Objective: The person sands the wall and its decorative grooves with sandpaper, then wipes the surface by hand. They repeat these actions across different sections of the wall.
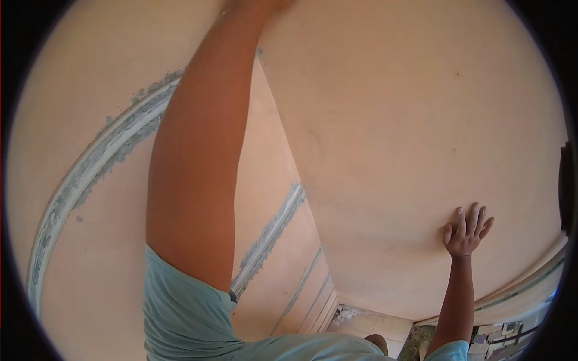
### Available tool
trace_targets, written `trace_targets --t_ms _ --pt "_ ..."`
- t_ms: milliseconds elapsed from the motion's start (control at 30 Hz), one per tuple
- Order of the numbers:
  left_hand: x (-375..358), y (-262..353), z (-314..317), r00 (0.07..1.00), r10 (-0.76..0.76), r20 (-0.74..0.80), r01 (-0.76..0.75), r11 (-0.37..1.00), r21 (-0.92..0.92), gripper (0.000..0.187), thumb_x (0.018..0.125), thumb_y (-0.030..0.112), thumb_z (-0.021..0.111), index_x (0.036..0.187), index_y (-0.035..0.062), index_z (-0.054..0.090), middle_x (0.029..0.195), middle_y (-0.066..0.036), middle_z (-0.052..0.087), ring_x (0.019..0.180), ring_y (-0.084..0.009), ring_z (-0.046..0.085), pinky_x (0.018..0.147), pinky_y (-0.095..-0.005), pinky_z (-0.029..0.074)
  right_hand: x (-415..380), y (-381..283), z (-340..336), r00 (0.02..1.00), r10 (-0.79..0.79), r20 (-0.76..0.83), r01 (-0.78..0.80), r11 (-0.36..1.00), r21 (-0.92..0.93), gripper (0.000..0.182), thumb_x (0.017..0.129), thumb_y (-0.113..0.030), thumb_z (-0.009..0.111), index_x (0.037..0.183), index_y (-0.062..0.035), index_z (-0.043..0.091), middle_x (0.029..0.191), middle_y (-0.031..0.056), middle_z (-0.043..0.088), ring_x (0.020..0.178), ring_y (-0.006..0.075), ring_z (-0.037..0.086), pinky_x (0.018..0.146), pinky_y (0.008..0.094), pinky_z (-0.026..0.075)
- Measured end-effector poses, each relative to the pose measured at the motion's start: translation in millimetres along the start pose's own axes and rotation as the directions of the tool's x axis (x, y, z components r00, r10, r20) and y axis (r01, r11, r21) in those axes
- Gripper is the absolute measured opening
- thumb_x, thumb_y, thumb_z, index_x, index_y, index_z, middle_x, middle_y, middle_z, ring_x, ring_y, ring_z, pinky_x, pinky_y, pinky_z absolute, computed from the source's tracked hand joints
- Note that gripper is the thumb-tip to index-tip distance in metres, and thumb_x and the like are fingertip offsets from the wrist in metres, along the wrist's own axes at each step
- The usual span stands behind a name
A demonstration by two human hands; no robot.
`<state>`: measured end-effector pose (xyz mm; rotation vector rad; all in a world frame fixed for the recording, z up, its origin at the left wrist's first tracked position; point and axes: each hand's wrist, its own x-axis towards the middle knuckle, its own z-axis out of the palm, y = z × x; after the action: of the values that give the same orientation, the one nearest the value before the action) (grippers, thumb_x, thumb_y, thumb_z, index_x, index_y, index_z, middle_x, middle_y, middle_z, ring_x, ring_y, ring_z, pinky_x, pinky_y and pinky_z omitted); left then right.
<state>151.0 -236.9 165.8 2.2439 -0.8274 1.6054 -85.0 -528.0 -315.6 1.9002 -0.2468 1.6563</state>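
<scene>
From where I stand, the person in the pale blue shirt (180, 304) is close up against a pale peach wall (385, 138), and that wall is the thing being handled. The right hand (464, 242) is set on its lower part, toward the edge on the person's right, and the fingers (474, 216) are spread wide and point upward. They have hold of nothing; the palm faces the wall, so how hard it presses I cannot tell. The left arm (198, 168) stretches up past the corner seam (282, 120), but the left hand is out of sight above, so I cannot say how its fingers stand or whether they grip anything. Beyond the seam lies an adjoining peach surface crossed by grey-white strips with ragged, patchy borders: a broad one (99, 153) behind the raised arm, another (269, 236) ending at the seam, and thinner ones farther off. Low down to the right are some cluttered objects (503, 338), too small to sort out. My reading is that the step in hand is a high reach with the left, the right serving as a brace. Moving on from that calls for firm footing and weight shifted gently off the propped palm.
</scene>
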Motion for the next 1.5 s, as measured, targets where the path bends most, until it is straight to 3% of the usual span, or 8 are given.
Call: trace_targets --t_ms 267,467,533,867,1033,1233,1433,1500 --pt "39 7 -37 0.982 -0.189 0.014 0.184 0.938 -0.292 0.100 0.095 0.074 0.041 0.163 0.0094 0.006 0.170 -0.014 0.005 0.156 -0.0320 0.013 0.125 -0.0475 0.023 -10 1 3 0.999 0.025 0.039 -0.024 0.999 -0.025 0.048 0.100 -0.038 0.040 0.142 -0.0156 0.050 0.152 0.0249 0.045 0.148 0.0448 0.032 0.119 0.0696 0.014" --pt "48 11 -32 0.988 0.141 -0.063 -0.150 0.973 -0.173 0.101 0.095 0.074 0.040 0.162 0.0066 0.008 0.170 -0.014 0.007 0.157 -0.0300 0.010 0.126 -0.0446 0.021 -11 1 1 0.999 0.001 0.051 0.001 0.999 -0.039 0.051 0.101 -0.038 0.037 0.145 -0.0145 0.047 0.154 0.0258 0.041 0.148 0.0465 0.031 0.119 0.0706 0.015" --pt "60 -1 -33 0.988 -0.148 -0.037 0.131 0.947 -0.295 0.102 0.095 0.075 0.040 0.162 0.0063 0.007 0.170 -0.014 0.007 0.157 -0.0297 0.010 0.126 -0.0458 0.021 -11 0 2 0.999 0.030 0.041 -0.030 0.999 -0.020 0.048 0.099 -0.037 0.040 0.140 -0.0167 0.053 0.151 0.0236 0.046 0.148 0.0440 0.032 0.118 0.0710 0.016" --pt "43 -10 -47 0.999 0.032 -0.004 -0.032 0.972 -0.232 0.094 0.097 0.073 0.038 0.164 0.0149 0.006 0.170 -0.014 0.007 0.156 -0.0313 0.010 0.127 -0.0466 0.016 -10 0 3 0.999 0.030 0.035 -0.030 0.999 -0.014 0.048 0.098 -0.036 0.039 0.141 -0.0172 0.051 0.149 0.0238 0.047 0.147 0.0443 0.033 0.118 0.0716 0.016" --pt "67 -1 -38 0.980 -0.196 -0.022 0.183 0.947 -0.263 0.097 0.096 0.074 0.040 0.163 0.0129 0.007 0.170 -0.013 0.006 0.156 -0.0312 0.010 0.127 -0.0454 0.017 -12 -1 2 0.998 0.041 0.050 -0.041 0.999 -0.011 0.048 0.097 -0.036 0.040 0.140 -0.0180 0.051 0.150 0.0229 0.047 0.148 0.0433 0.033 0.118 0.0714 0.016" --pt "56 13 -39 0.992 0.106 -0.068 -0.119 0.966 -0.230 0.097 0.097 0.071 0.042 0.163 0.0087 0.007 0.170 -0.016 0.005 0.156 -0.0316 0.011 0.127 -0.0457 0.017 -12 0 2 0.999 0.011 0.053 -0.011 1.000 -0.010 0.051 0.100 -0.037 0.037 0.144 -0.0155 0.048 0.153 0.0239 0.043 0.148 0.0451 0.031 0.118 0.0725 0.016" --pt "89 12 -56 0.957 -0.290 0.023 0.279 0.893 -0.353 0.098 0.097 0.070 0.043 0.162 0.0062 0.007 0.170 -0.015 0.007 0.156 -0.0315 0.011 0.126 -0.0460 0.019 -13 -1 1 0.998 0.023 0.061 -0.024 1.000 0.005 0.050 0.100 -0.037 0.037 0.143 -0.0156 0.048 0.154 0.0238 0.041 0.149 0.0456 0.029 0.117 0.0737 0.015" --pt "102 23 -57 0.990 -0.139 -0.004 0.130 0.930 -0.343 0.098 0.098 0.070 0.042 0.162 0.0049 0.007 0.170 -0.016 0.007 0.156 -0.0311 0.011 0.126 -0.0454 0.019 -14 -1 1 0.997 0.021 0.069 -0.022 1.000 0.009 0.049 0.099 -0.037 0.039 0.142 -0.0153 0.049 0.154 0.0236 0.041 0.149 0.0459 0.029 0.117 0.0743 0.015"
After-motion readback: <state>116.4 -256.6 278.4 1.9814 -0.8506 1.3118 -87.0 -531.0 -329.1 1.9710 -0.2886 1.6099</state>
